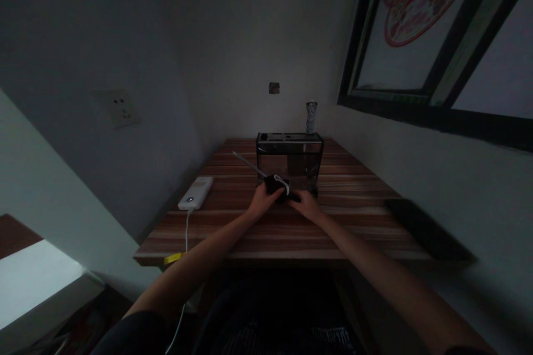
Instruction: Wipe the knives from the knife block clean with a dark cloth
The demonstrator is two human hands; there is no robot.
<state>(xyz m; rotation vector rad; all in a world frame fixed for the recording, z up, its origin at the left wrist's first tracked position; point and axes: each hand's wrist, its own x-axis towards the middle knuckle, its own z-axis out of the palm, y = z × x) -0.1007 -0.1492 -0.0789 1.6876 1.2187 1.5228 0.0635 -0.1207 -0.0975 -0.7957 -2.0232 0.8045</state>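
Note:
Near the middle of the table, both hands are on a small black object [271,182] with a looped white cord [283,181] across its top. Its exact kind is too dark to make out. My left hand [265,198] is closed round its left side, thumb on top. My right hand [305,203] is closed at the lower right of it, fingers partly hidden. A thin grey rod [249,163] slants up to the left from behind the black object; whether they are joined cannot be told. Just beyond stands a clear tank with a black top frame [289,137], like a small fish tank.
The striped wooden table [233,233] meets walls on its far and right sides. A white power bank [196,193] with a cable lies left. A dark flat slab [427,227] rests at the right edge. A patterned cylinder [311,116] rises by the tank's back right.

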